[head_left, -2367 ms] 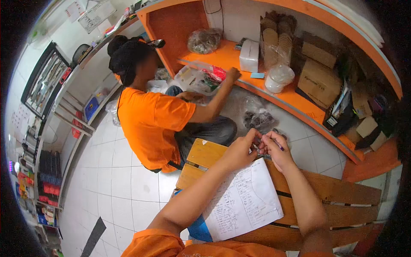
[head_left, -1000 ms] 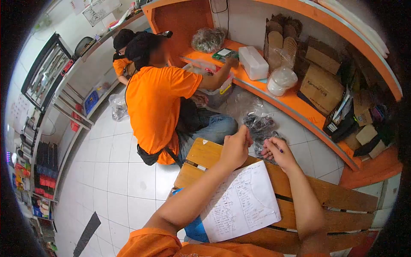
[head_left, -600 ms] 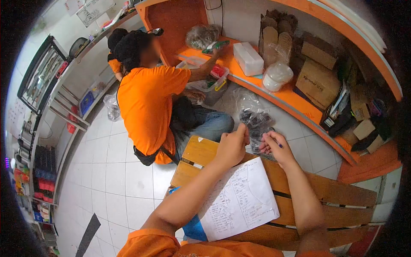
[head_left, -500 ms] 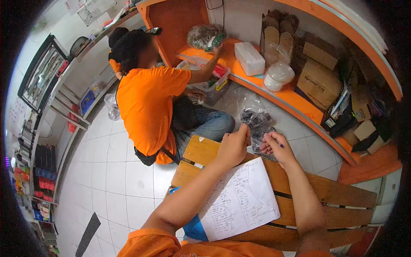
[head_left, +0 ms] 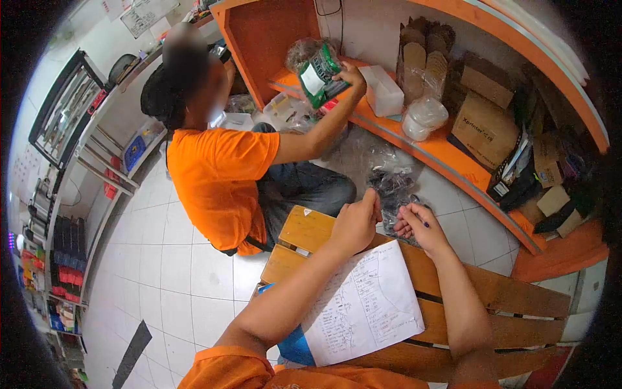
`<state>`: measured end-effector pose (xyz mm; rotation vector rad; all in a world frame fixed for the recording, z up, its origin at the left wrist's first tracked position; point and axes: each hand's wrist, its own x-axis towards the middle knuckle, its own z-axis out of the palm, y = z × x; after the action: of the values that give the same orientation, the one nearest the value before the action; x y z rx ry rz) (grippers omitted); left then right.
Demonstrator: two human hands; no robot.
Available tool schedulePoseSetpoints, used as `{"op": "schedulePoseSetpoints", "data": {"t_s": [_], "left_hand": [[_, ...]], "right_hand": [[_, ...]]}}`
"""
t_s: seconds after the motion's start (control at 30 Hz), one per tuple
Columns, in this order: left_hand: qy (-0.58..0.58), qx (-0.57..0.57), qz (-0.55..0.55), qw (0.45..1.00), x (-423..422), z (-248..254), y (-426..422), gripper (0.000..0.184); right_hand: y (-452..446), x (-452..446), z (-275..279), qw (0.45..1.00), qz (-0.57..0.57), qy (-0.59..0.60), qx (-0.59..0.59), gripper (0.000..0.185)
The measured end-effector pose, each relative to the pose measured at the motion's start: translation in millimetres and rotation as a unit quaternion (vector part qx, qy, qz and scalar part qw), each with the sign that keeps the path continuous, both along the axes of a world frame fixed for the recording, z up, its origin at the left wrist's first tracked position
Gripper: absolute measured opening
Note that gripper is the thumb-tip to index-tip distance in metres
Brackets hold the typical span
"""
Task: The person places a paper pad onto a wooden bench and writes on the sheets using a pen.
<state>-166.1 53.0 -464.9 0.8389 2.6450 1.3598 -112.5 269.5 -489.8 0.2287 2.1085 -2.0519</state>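
My left hand (head_left: 357, 223) is closed above the far edge of the wooden slatted bench (head_left: 518, 324). Whatever its fingers hold, if anything, is hidden. Close by on the right, my right hand (head_left: 420, 227) is curled around a pen (head_left: 426, 224), of which only a dark end shows. Below both hands, between my forearms, lies a paper sheet (head_left: 363, 305) covered in handwriting. A blue folder or board (head_left: 295, 343) sticks out from under its left side. Neither hand touches the paper.
A co-worker in an orange shirt (head_left: 217, 175) sits on the floor, holding up a green packet (head_left: 319, 76). Beyond my hands lie plastic bags with dark contents (head_left: 392, 185). The orange shelf (head_left: 447, 155) carries a white tub (head_left: 424, 118) and a cardboard box (head_left: 483, 126).
The co-worker has leaned back and raised the green packet toward themselves, turning its front into view. My hands and the paper have hardly moved.
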Motion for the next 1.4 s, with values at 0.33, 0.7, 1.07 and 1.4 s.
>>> {"op": "schedulePoseSetpoints", "data": {"t_s": [0.33,0.7,1.07,1.4], "left_hand": [[-0.003,-0.02,0.015,1.0,-1,-1,1,0.02],[0.029,0.009,0.003,1.0,-1,-9,-2,0.022],[-0.004,-0.019,0.016,1.0,2,6,-1,0.012],[0.036,-0.017,0.008,0.999,1,-5,-1,0.016]], "right_hand": [[-4,2,7,1.0,-0.013,-0.023,0.004,0.036],[-3,1,5,1.0,0.003,-0.012,0.015,0.033],[1,0,-4,1.0,0.002,-0.025,0.006,0.034],[-1,2,-1,1.0,0.003,-0.018,0.0,0.032]]}}
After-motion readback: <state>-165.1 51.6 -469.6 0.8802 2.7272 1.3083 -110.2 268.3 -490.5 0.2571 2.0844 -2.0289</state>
